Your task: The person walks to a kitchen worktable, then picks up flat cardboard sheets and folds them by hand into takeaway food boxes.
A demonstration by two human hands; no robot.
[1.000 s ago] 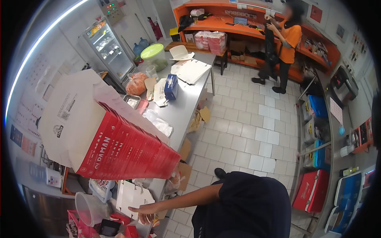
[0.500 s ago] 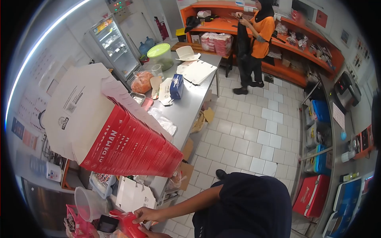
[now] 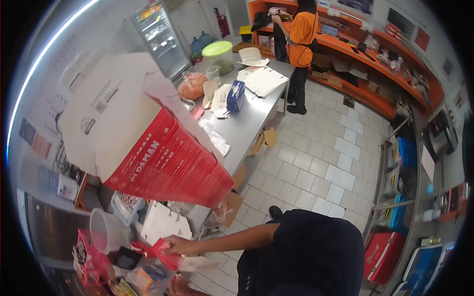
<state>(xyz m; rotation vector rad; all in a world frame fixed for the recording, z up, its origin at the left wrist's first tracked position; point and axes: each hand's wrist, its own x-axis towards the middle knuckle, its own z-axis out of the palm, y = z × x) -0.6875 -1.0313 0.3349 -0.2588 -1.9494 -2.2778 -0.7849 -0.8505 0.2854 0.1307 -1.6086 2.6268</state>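
Steel tbl (image 3: 247, 127) part-hidden by tall red-carton stack (image 3: 168, 165), clear tub (image 3: 112, 238) & pink basket (image 3: 98, 271) nearby; R hand (image 3: 179, 245) pinches red carton (image 3: 164, 255) beside white cartons (image 3: 160, 224), L hand (image 3: 177, 287) nr it, grip unclear.

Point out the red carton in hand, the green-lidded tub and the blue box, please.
Red carton (image 3: 164, 252), head view: its blurred red panel.
Green-lidded tub (image 3: 218, 59), head view: its wall, just below the lid.
Blue box (image 3: 236, 96), head view: its blue side.
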